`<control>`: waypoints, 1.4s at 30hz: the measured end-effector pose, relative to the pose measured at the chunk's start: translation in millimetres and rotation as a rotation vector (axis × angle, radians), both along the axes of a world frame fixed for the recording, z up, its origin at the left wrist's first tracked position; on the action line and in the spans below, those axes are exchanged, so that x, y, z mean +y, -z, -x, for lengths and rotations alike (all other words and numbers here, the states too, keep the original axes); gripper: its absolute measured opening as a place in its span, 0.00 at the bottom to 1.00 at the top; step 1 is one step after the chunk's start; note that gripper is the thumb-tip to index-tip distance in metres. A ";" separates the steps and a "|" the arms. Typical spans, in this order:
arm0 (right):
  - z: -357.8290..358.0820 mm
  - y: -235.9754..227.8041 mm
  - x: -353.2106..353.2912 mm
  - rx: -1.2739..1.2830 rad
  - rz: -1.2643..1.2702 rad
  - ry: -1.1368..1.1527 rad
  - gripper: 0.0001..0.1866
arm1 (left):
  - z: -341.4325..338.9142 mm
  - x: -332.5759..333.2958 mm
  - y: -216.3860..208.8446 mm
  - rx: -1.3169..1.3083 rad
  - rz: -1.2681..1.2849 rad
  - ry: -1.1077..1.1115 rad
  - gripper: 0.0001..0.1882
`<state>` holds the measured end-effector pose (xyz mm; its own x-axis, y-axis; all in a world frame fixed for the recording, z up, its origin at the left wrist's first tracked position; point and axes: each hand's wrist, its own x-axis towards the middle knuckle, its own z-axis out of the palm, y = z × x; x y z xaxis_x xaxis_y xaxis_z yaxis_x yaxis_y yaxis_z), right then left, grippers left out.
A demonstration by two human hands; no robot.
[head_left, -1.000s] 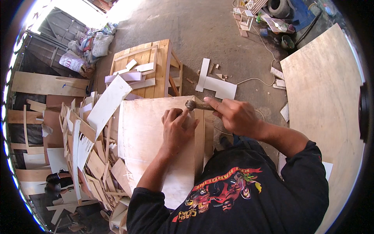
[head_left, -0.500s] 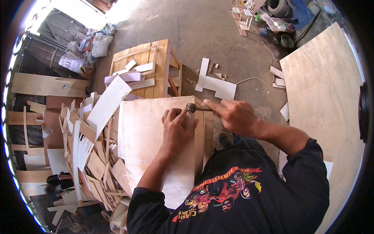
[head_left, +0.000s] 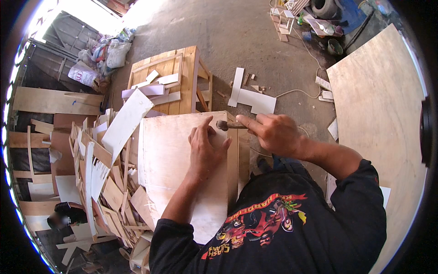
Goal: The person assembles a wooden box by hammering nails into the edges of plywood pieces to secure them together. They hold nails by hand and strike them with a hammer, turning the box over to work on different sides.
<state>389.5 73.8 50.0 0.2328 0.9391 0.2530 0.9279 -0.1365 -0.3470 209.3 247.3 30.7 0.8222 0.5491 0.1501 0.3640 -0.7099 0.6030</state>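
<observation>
A hammer (head_left: 231,124) lies across the far right corner of a pale plywood box (head_left: 169,150), its head over the top panel. My right hand (head_left: 275,133) is closed around its handle, with the thumb stretched along it toward the head. Just left of the hammer head, my left hand (head_left: 204,148) rests on the panel. Its index finger points away and its thumb stands apart; the other fingers are bent. I see nothing held in it. Whether a nail stands under the hammer head is too small to tell.
A slatted wooden table (head_left: 188,68) with offcuts stands beyond the box. Scrap boards (head_left: 118,192) are heaped at the left, near another person (head_left: 68,214). White board pieces (head_left: 258,101) and a cord (head_left: 299,91) lie on the floor. A large plywood sheet (head_left: 378,114) fills the right.
My left index finger and thumb have come away from beside the hammer head, and the index finger has lifted. The hammer has shifted slightly left. The person at the left has moved a little.
</observation>
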 end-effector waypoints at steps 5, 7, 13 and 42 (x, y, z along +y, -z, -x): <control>-2.4 -6.6 3.9 -0.016 -0.138 -0.025 0.26 | 0.7 0.6 2.1 -0.028 -0.013 -0.008 0.44; -3.0 -5.4 4.0 -0.037 -0.050 -0.031 0.28 | 0.5 0.4 1.9 -0.017 -0.006 -0.005 0.44; -3.3 -0.4 3.7 -0.028 -0.037 -0.035 0.30 | 0.3 0.8 1.1 -0.049 -0.022 0.001 0.44; -5.2 9.5 0.9 -0.161 -0.031 -0.035 0.30 | 1.3 0.7 6.8 -0.052 -0.062 0.007 0.44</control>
<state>394.7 74.7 40.5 0.1543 0.9371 0.3130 0.9758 -0.0949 -0.1969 208.0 248.0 23.8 0.8159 0.5320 0.2263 0.3287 -0.7489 0.5755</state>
